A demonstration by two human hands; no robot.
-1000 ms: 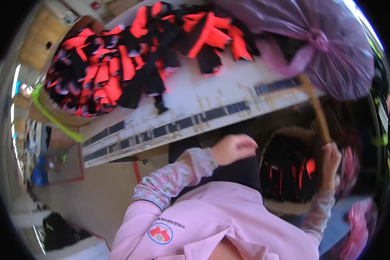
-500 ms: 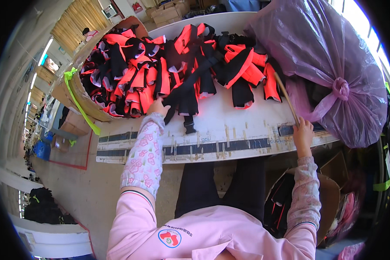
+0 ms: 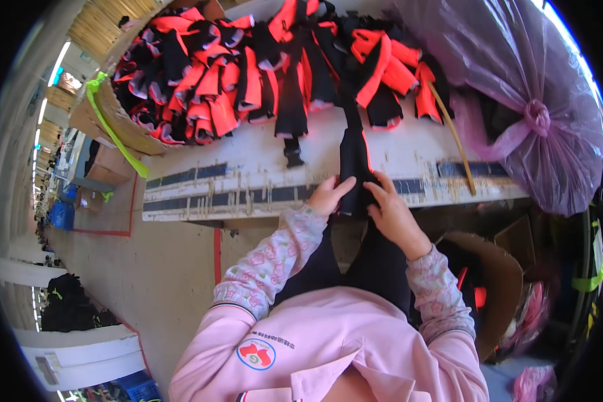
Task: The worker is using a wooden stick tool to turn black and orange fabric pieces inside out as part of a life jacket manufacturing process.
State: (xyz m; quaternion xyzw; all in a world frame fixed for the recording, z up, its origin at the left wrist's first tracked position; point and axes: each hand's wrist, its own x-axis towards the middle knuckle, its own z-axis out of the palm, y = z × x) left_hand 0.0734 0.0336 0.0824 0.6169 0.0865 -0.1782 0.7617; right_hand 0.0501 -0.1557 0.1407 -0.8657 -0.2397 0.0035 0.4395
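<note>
A long black fabric piece [image 3: 353, 157] with an orange right edge hangs over the table's front edge. A black strap runs from its far end toward the pile. My left hand [image 3: 329, 195] grips the near left corner, thumb on top. At the near right edge, my right hand [image 3: 394, 218] has its index finger and thumb on the cloth; its other fingers are partly hidden. Beyond my hands lies a heap of black and orange fabric pieces [image 3: 211, 84]. A black buckle [image 3: 293, 153] hangs from one of them. A thin wooden stick [image 3: 453, 139] rests on the table, right of my hands.
A worn white table [image 3: 248, 179] stands in front of me. A cardboard wall [image 3: 117, 119] with a yellow-green band [image 3: 110, 127] borders the heap at left. At right bulges a knotted purple plastic bag [image 3: 509, 74]. An open cardboard box [image 3: 506, 275] sits below the table's right.
My right hand has let go of the stick. Both hands have come together near the middle, and a black piece with its strap has been drawn from the pile toward me.
</note>
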